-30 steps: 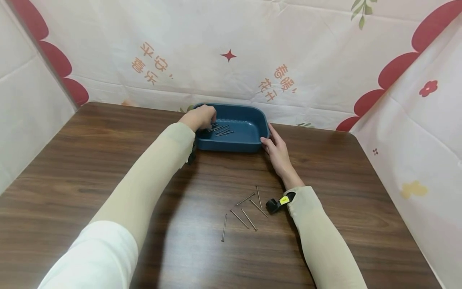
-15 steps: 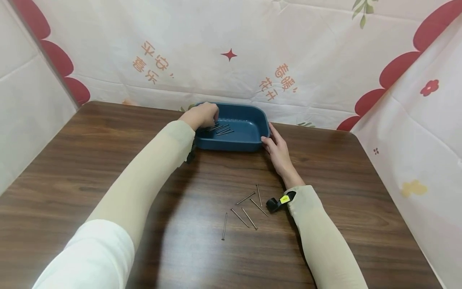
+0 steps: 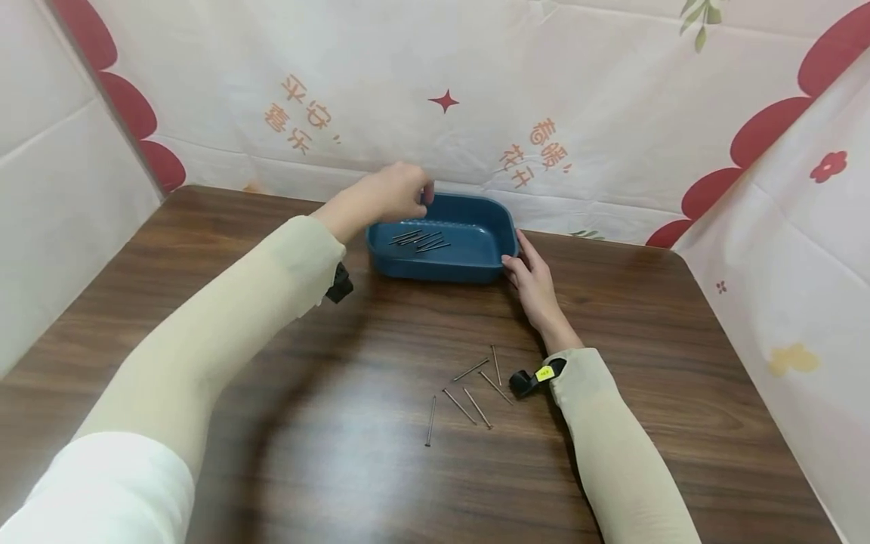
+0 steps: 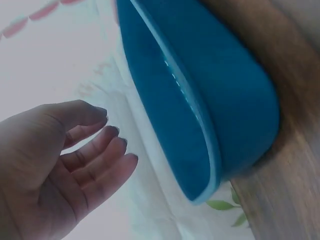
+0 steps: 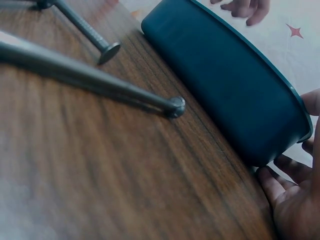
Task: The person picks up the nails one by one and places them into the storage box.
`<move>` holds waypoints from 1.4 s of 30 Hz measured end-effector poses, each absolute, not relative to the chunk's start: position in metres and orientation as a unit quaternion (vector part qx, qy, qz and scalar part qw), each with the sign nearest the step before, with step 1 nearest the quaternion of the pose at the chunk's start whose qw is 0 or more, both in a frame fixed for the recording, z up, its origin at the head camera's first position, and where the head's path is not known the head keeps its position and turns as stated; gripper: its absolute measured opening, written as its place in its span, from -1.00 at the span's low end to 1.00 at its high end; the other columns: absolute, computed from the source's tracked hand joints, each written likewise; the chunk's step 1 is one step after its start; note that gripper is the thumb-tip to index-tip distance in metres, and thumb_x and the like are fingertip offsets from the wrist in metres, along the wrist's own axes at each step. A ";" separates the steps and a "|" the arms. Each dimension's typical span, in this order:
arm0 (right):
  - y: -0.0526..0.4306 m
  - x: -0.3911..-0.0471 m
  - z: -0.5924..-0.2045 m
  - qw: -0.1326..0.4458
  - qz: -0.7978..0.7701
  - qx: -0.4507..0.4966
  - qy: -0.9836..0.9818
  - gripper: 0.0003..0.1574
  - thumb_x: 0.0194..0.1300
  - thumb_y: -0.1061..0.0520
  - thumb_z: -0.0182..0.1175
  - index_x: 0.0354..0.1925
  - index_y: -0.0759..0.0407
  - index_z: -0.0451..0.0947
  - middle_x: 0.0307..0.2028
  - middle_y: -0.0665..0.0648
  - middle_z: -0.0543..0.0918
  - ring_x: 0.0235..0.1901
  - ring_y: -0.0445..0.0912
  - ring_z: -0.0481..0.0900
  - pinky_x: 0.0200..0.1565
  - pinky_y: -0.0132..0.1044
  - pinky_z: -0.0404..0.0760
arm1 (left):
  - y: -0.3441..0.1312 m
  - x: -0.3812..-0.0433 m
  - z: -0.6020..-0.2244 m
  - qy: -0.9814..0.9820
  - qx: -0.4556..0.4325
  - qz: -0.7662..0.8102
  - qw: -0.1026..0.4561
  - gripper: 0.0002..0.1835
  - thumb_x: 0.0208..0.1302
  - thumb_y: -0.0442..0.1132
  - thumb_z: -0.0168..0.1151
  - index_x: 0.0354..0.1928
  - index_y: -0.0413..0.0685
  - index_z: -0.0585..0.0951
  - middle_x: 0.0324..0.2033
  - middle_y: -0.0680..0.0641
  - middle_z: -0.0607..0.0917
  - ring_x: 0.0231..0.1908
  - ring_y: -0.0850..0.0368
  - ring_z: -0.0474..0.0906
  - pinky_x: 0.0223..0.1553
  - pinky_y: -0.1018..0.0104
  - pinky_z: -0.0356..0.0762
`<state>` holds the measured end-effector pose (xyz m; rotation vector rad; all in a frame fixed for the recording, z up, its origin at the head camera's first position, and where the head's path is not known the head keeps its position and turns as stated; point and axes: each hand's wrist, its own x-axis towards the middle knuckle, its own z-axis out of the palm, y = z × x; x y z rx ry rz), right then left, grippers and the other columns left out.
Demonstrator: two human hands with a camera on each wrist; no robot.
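A blue rectangular plastic bin (image 3: 442, 270) stands at the back of the table, with several nails (image 3: 416, 240) lying in its left half. My left hand (image 3: 401, 193) is raised over the bin's back left part. In the left wrist view its fingers (image 4: 112, 170) are loosely bent, with nothing between them and the thumb. My right hand (image 3: 533, 287) holds the bin's right end, the thumb at the front corner and the fingers along the outer side. Several more nails (image 3: 478, 408) lie loose on the table between the bin and me.
The brown wooden table (image 3: 326, 453) reaches back to a white patterned cloth (image 3: 381, 98) just behind the bin. Similar cloth hangs along both sides. A black wrist camera (image 3: 523, 384) on the right sleeve sits close beside the loose nails.
My left hand has risen from inside the bin, uncovering more of the nails there. The right hand stays at the bin's right end. The head view has shifted slightly.
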<state>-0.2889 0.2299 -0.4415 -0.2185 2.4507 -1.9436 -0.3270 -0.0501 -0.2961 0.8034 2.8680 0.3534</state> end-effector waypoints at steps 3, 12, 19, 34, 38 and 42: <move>0.230 -0.289 -0.442 0.003 -0.616 -0.071 0.785 -0.18 0.55 -0.02 -0.03 0.62 -0.12 -0.09 0.55 0.18 0.19 0.47 0.03 0.32 0.44 0.00 0.33 | -0.049 -0.306 -0.295 0.951 0.280 0.118 0.059 -0.76 0.44 -0.22 0.14 0.05 -0.12 0.60 -0.14 -0.11 0.67 -0.16 0.03 0.55 -0.03 0.14 0.58; 0.230 -0.289 -0.443 0.003 -0.614 -0.072 0.786 -0.17 0.55 -0.02 -0.02 0.62 -0.12 -0.08 0.54 0.20 0.22 0.47 0.04 0.32 0.45 0.01 0.32 | -0.049 -0.254 -0.310 0.933 0.318 0.155 0.070 -0.77 0.45 -0.21 0.17 0.06 -0.08 0.62 -0.22 -0.06 0.71 -0.23 0.09 0.61 -0.10 0.19 0.60; 0.231 -0.289 -0.442 0.005 -0.613 -0.074 0.786 -0.18 0.55 -0.03 -0.02 0.62 -0.17 -0.09 0.55 0.19 0.19 0.48 0.05 0.30 0.45 0.02 0.31 | -0.043 -0.236 -0.326 0.914 0.338 0.202 0.097 -0.78 0.42 -0.24 0.21 0.04 -0.10 0.64 -0.20 -0.06 0.72 -0.20 0.11 0.62 -0.07 0.21 0.60; 0.230 -0.287 -0.439 0.014 -0.619 -0.064 0.782 -0.18 0.57 -0.01 -0.04 0.63 -0.16 -0.12 0.57 0.16 0.16 0.50 0.01 0.28 0.46 -0.03 0.30 | 0.006 -0.208 -0.371 0.882 0.352 0.254 0.185 -0.71 0.35 -0.23 0.25 0.09 -0.08 0.63 -0.16 0.00 0.71 -0.14 0.20 0.62 -0.04 0.30 0.58; 0.230 -0.287 -0.439 0.018 -0.615 -0.064 0.786 -0.20 0.58 -0.01 -0.05 0.62 -0.22 -0.12 0.57 0.15 0.16 0.50 0.01 0.27 0.47 -0.04 0.30 | 0.014 -0.203 -0.375 0.881 0.350 0.246 0.201 -0.72 0.33 -0.23 0.26 0.06 -0.04 0.64 -0.19 0.02 0.69 -0.17 0.22 0.60 -0.10 0.35 0.56; 0.229 -0.287 -0.439 0.016 -0.614 -0.064 0.786 -0.20 0.57 -0.02 -0.04 0.61 -0.25 -0.11 0.57 0.15 0.17 0.49 0.00 0.29 0.46 -0.04 0.30 | 0.020 -0.198 -0.378 0.885 0.345 0.236 0.206 -0.72 0.30 -0.23 0.28 0.05 -0.03 0.65 -0.22 0.04 0.67 -0.20 0.22 0.58 -0.15 0.37 0.54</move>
